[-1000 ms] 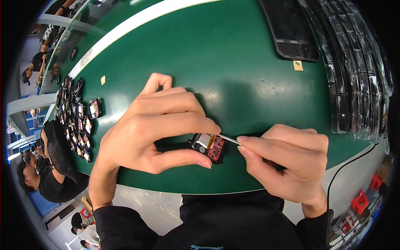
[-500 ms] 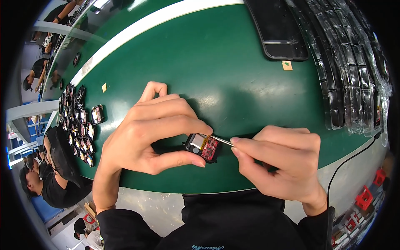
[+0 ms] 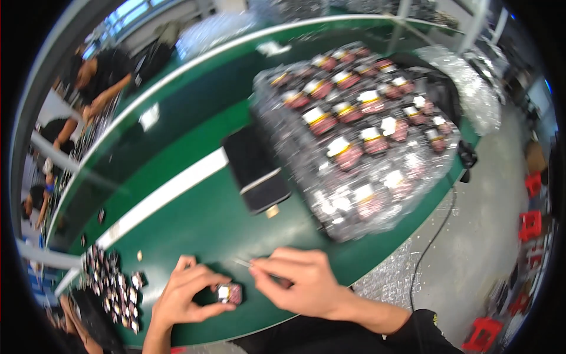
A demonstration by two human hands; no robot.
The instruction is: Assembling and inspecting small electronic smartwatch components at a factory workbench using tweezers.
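Observation:
My left hand [image 3: 187, 295] grips a small black electronic device by its edges between thumb and fingers; its open case shows a red circuit board [image 3: 234, 294] beside a white and yellow part. Just to the right, my right hand [image 3: 303, 280] pinches slim metal tweezers [image 3: 242, 262]. Their tip points left, above the device and apart from it. Motion blur softens the fine detail.
A stack of clear plastic trays [image 3: 300, 156] with several similar devices stands at the right. Beside it lies a black phone [image 3: 254, 171]. More devices [image 3: 112, 289] are heaped at the left on the green table [image 3: 194, 227]. A cable [image 3: 433, 245] hangs off the right edge.
The view has swung right and up, bringing the whole tray stack into sight. The tweezers have come away from the device, and my right hand is farther from it.

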